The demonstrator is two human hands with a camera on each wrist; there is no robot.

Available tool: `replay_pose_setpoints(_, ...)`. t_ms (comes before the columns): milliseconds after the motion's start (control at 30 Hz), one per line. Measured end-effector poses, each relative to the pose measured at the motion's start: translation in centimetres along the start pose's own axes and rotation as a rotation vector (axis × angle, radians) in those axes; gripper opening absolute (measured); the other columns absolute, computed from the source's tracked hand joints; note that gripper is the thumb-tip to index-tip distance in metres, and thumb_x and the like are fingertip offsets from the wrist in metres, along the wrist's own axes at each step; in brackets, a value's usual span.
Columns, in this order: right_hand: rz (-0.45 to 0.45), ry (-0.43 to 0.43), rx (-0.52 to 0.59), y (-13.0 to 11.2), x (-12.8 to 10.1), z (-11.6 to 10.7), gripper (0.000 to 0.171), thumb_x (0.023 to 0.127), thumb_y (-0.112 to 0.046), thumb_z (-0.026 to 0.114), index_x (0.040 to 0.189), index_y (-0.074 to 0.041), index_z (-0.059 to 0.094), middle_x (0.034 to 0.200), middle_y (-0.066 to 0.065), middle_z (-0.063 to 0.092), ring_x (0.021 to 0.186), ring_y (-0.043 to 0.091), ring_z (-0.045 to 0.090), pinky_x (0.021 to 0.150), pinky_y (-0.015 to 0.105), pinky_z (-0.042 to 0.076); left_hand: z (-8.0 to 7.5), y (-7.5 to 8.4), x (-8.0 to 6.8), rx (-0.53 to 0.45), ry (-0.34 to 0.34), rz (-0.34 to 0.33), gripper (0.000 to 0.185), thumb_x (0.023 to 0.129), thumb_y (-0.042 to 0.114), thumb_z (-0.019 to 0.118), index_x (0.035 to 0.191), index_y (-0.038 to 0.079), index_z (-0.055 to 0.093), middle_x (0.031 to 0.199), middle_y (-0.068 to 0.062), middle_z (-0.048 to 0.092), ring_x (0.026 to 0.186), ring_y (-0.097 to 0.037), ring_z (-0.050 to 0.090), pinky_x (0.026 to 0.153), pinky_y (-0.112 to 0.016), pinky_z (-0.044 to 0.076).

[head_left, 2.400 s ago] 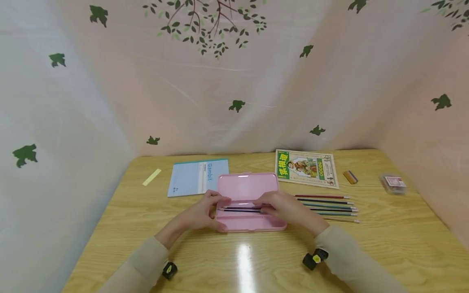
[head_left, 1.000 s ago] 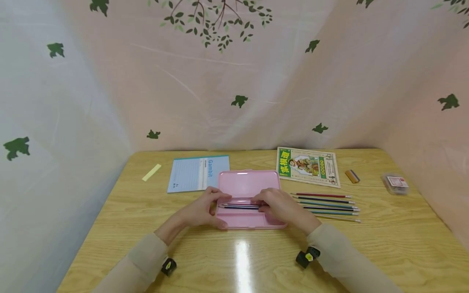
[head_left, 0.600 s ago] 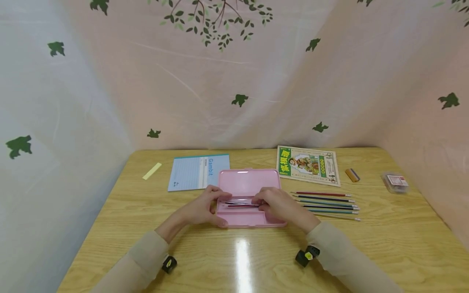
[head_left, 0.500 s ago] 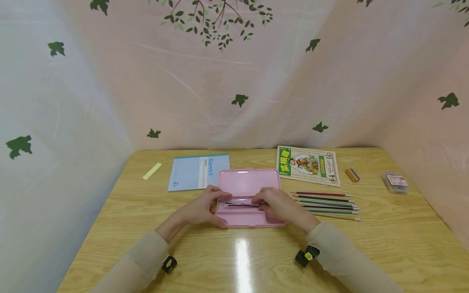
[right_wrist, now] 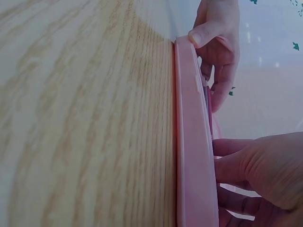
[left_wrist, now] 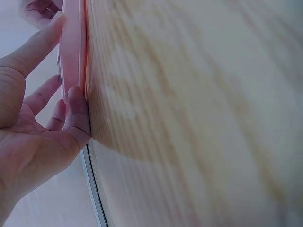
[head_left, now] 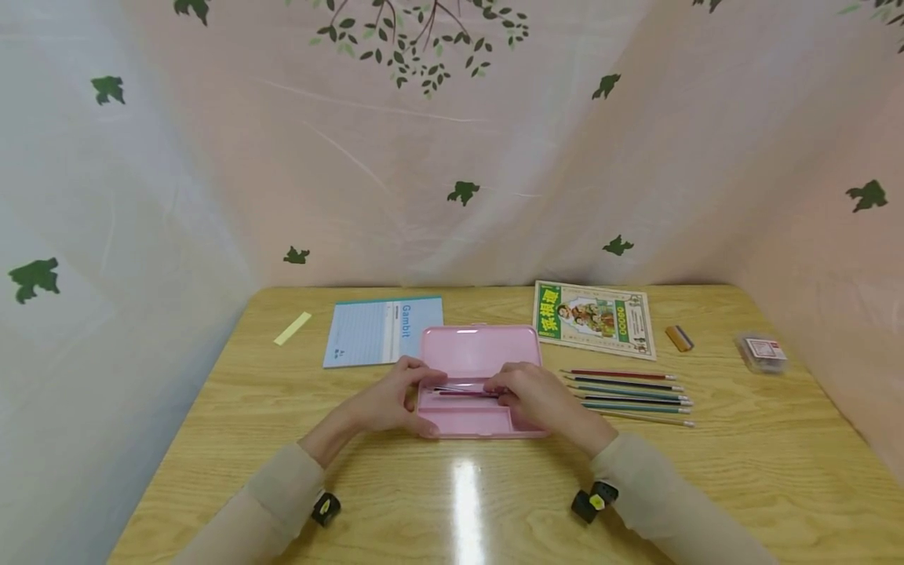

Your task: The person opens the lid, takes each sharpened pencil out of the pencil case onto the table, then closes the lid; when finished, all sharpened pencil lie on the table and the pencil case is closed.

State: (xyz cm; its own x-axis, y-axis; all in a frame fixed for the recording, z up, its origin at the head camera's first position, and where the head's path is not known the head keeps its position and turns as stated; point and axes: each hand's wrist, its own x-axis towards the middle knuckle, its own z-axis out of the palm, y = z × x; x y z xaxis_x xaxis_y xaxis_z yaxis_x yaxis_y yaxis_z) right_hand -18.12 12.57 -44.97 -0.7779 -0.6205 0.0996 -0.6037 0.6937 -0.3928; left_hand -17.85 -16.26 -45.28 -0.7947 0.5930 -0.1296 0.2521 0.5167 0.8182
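An opened pink pencil case (head_left: 482, 351) lies on the table, lid tipped back. Its left end is gripped by my left hand (head_left: 387, 402), thumb at the near edge and fingers at the far side; the left wrist view shows that hand (left_wrist: 35, 137) around the case's end. Inside the long compartment lie a dark red pencil (head_left: 466, 394) and darker ones beside it. My right hand (head_left: 547, 400) reaches over the right end, fingers dipped inside and pinching the pencils' right ends, which it hides. In the right wrist view the pencils (right_wrist: 208, 101) rise just above the case wall.
Right of the case several pencils (head_left: 636, 399) lie in a row. Farther back are a blue notebook (head_left: 381, 333), a green-and-cream booklet (head_left: 593, 320), a sharpener-like small block (head_left: 679, 338), a clear small box (head_left: 763, 353) and a yellow strip (head_left: 293, 329).
Inside the case the pencils have shifted: a dark red one now lies in front where dark ones showed earlier. Both hands have stayed nearly in place.
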Motion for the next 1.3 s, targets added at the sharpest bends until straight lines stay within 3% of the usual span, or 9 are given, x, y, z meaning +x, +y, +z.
replay_pose_setpoints(300, 0.048, -0.016, 0.004, -0.3, -0.5, 0.4, 0.026, 0.089, -0.001, 0.076, 0.112, -0.013, 0.079, 0.098, -0.002, 0.072, 0.091, 0.014, 0.065, 0.083, 0.036, 0.055, 0.4, -0.4, 0.0, 0.001, -0.006, -0.004, 0.077, 0.077, 0.029, 0.091, 0.145, 0.018, 0.056, 0.133, -0.006, 0.037, 0.099, -0.023, 0.045, 0.080, -0.034, 0.041)
replay_pose_setpoints(600, 0.010, -0.009, -0.011, -0.2, -0.5, 0.1, 0.027, 0.089, -0.002, 0.077, 0.113, -0.012, 0.078, 0.099, -0.002, 0.071, 0.091, 0.014, 0.065, 0.083, 0.036, 0.055, 0.4, -0.4, 0.0, -0.012, -0.011, 0.004, 0.077, 0.079, 0.027, 0.090, 0.146, 0.016, 0.054, 0.131, -0.007, 0.037, 0.101, -0.023, 0.043, 0.079, -0.034, 0.040)
replay_pose_setpoints(900, -0.102, 0.053, -0.028, -0.6, -1.0, -2.6, 0.022, 0.090, -0.002, 0.076, 0.109, -0.011, 0.079, 0.097, -0.002, 0.072, 0.088, 0.012, 0.066, 0.076, 0.031, 0.055, 0.2, -0.4, 0.0, -0.009, -0.009, 0.022, 0.082, 0.078, 0.025, 0.090, 0.149, 0.014, 0.051, 0.127, -0.007, 0.036, 0.091, -0.022, 0.045, 0.074, -0.029, 0.040)
replay_pose_setpoints(1200, -0.078, 0.068, -0.015, 0.5, -3.6, -5.2, 0.026, 0.090, -0.001, 0.075, 0.113, -0.012, 0.077, 0.104, -0.002, 0.071, 0.092, 0.011, 0.066, 0.077, 0.031, 0.055, 0.0, -0.2, 0.1, -0.003, -0.001, -0.022, 0.092, 0.078, 0.027, 0.091, 0.155, 0.015, 0.041, 0.128, -0.008, 0.036, 0.097, -0.022, 0.042, 0.077, -0.031, 0.038)
replay_pose_setpoints(1300, -0.052, 0.100, -0.012, 1.4, -5.0, -6.1, 0.028, 0.089, 0.000, 0.076, 0.114, -0.014, 0.077, 0.104, -0.003, 0.071, 0.086, 0.009, 0.063, 0.072, 0.029, 0.054, -0.1, -0.2, 0.2, 0.002, 0.002, -0.018, 0.089, 0.077, 0.028, 0.091, 0.153, 0.016, 0.045, 0.127, -0.008, 0.037, 0.096, -0.022, 0.042, 0.077, -0.031, 0.039)
